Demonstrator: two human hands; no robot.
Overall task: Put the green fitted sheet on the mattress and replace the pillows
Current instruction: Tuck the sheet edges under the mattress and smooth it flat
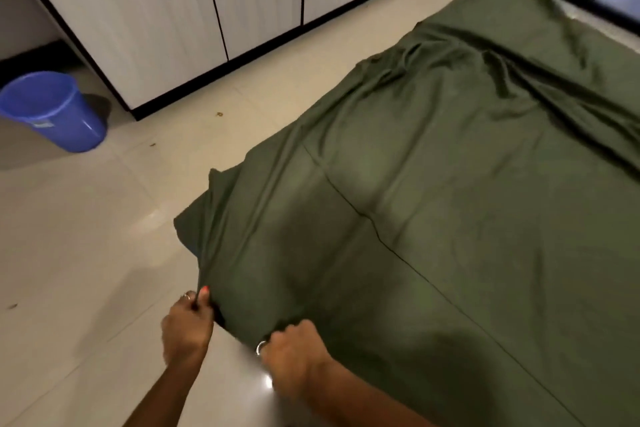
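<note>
Fitting near corner: left hand (187, 326) and right hand (294, 350) both gripping green fitted sheet (433, 201), draped over mattress on floor. Next, probably: tuck hem under; pillows unseen.

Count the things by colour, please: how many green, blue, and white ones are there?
Green: 1, the fitted sheet, gripped by the left hand and right hand
Blue: 1, the bucket
White: 1, the cabinet unit
Total: 3
</note>
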